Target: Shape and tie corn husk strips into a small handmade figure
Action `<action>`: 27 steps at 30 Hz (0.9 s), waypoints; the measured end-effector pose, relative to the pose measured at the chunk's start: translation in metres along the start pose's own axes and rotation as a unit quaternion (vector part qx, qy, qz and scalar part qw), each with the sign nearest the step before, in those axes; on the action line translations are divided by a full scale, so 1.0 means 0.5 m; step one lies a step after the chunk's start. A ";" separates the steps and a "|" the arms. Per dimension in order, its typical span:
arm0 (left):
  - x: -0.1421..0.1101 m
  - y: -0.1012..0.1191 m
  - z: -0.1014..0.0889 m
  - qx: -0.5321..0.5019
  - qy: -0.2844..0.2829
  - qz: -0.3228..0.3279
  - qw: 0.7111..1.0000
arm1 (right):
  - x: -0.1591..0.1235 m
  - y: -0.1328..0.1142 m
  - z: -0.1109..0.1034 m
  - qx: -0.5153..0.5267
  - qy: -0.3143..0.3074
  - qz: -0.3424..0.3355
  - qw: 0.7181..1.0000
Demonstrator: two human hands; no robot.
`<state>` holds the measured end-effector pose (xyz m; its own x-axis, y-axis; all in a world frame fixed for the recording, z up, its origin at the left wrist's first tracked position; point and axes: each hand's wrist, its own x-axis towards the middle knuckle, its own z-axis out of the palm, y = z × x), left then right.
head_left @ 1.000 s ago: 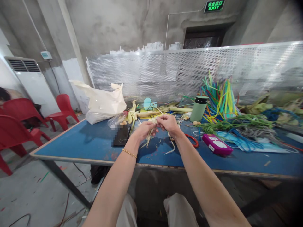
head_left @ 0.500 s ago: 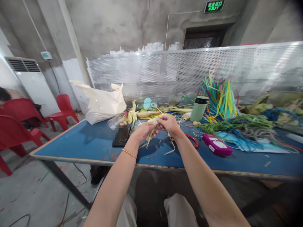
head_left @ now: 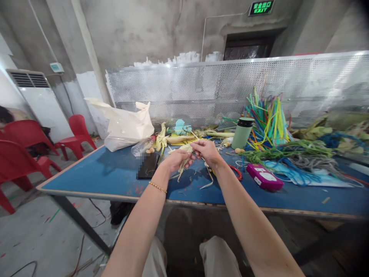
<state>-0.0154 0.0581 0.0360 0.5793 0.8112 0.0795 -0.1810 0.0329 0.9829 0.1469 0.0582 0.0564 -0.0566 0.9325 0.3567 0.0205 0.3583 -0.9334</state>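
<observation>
Both my hands meet over the middle of the blue table [head_left: 115, 177]. My left hand [head_left: 174, 158] is closed round a small bundle of pale dried leaf strips [head_left: 182, 166] whose ends hang down toward the table. My right hand [head_left: 206, 151] pinches the top of the same strips, fingers pressed together. A gold bracelet [head_left: 157, 187] sits on my left wrist. More pale husk strips [head_left: 184, 137] lie just behind the hands.
A black phone [head_left: 148, 165] lies left of my hands, a clear bottle [head_left: 142, 146] and white bag [head_left: 123, 127] behind it. To the right are red scissors [head_left: 235, 171], a green flask [head_left: 242, 133], a magenta box [head_left: 264, 177], coloured strips [head_left: 268, 119] and cord [head_left: 291, 154]. Red chairs [head_left: 25, 150] stand left.
My right hand has shifted slightly along the top of the strips; the left hand stays closed on the bundle. Little else has moved.
</observation>
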 end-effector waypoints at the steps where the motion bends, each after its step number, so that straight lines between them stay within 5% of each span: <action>1: -0.001 0.001 0.000 0.002 -0.002 -0.002 1.000 | 0.000 -0.001 -0.001 0.001 0.002 0.001 1.000; 18: 0.002 -0.005 -0.017 -0.001 -0.020 -0.013 1.000 | -0.002 0.004 -0.006 -0.077 -0.070 -0.029 0.994; 27: -0.002 -0.002 -0.007 0.007 -0.019 -0.008 1.000 | -0.008 -0.007 0.005 -0.086 -0.055 -0.028 0.994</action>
<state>-0.0185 0.0596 0.0342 0.6127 0.7873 0.0690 -0.1594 0.0375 0.9865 0.1447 0.0530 0.0582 -0.1716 0.9034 0.3929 0.1835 0.4211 -0.8883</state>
